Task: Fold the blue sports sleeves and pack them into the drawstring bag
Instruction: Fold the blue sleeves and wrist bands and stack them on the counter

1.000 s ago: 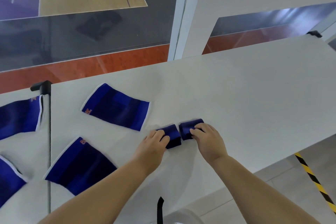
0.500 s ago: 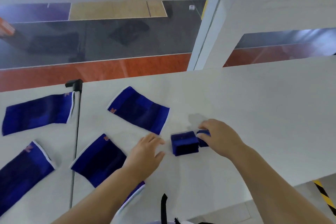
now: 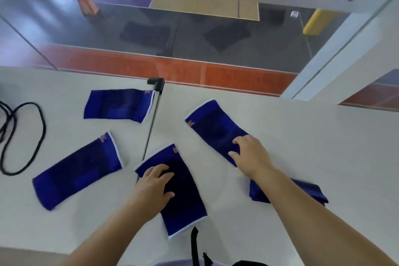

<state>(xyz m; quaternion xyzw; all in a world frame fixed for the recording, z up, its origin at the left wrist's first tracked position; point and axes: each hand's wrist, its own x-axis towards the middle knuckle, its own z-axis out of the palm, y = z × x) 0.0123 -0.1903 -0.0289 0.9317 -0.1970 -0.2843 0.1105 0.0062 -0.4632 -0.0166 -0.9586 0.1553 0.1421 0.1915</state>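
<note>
**Q:** Blue knit sleeves lie where, and which are in hand?

**A:** Four lie flat and unfolded on the white table (image 3: 302, 147). The left hand (image 3: 154, 187) rests palm-down, fingers spread, on the nearest sleeve (image 3: 183, 196); the right hand (image 3: 250, 154) presses open on the near end of the right-hand sleeve (image 3: 216, 129). Neither hand grips anything. Two more sleeves (image 3: 117, 104) (image 3: 77, 170) lie well apart to the left; folded blue pieces (image 3: 311, 192) show just beside the right forearm.

**Q:** How should the fold go?

**A:** Probably one sleeve at a time: flatten it, align the white-trimmed edges, then fold tightly so that the stretchy knit does not spring open.

**Q:** And the drawstring bag?

**A:** Not identifiable; only a black strap (image 3: 194, 244) shows at the near edge, and a black cord (image 3: 41, 136) lies far left.
</note>
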